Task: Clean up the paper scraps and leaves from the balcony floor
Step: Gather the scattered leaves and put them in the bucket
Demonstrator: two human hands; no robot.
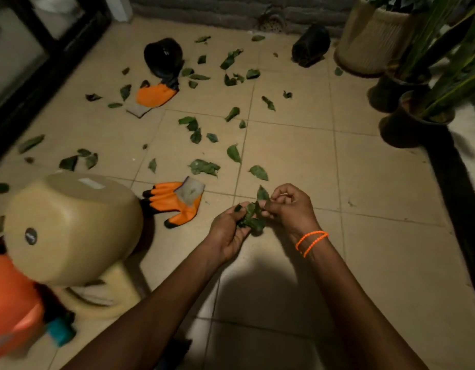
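Left hand (228, 231): low and near, fingers curled under a bunch of leaves (251, 218), gripping it just above the floor (377, 263).
Right hand (289, 206): meets the left at the bunch, fingertips pinching a leaf (263, 194) at its top edge; two orange bands (312, 240) on the wrist.
Step in hand: gathering; the right hand seems to be feeding a picked leaf into the left hand's bunch.
Next move: likely a reach to the nearest loose leaf (258, 172) just ahead, while the left keeps its grip so nothing drops. The bunch looks fairly full, so it may need emptying soon; no bin or bag shows for certain.
Bucket (70, 228): one, beige, lying tipped at the near left, beside an orange container (12, 303) at the frame edge.
Gloves: two, orange; the near glove (177, 202) just left of the hands, the far glove (155, 96) well beyond.
Loose leaves: roughly thirty-five to forty, scattered from mid floor to the back wall (204, 9); an exact count is not possible.
Paper scraps: none I can pick out.
Dark objects: two, one by the far glove (164, 57), one by the wall (311, 45).
Plant pots: three at far right, one pale (369, 41), two dark (412, 129).
Progress: early, most leaves remain down.
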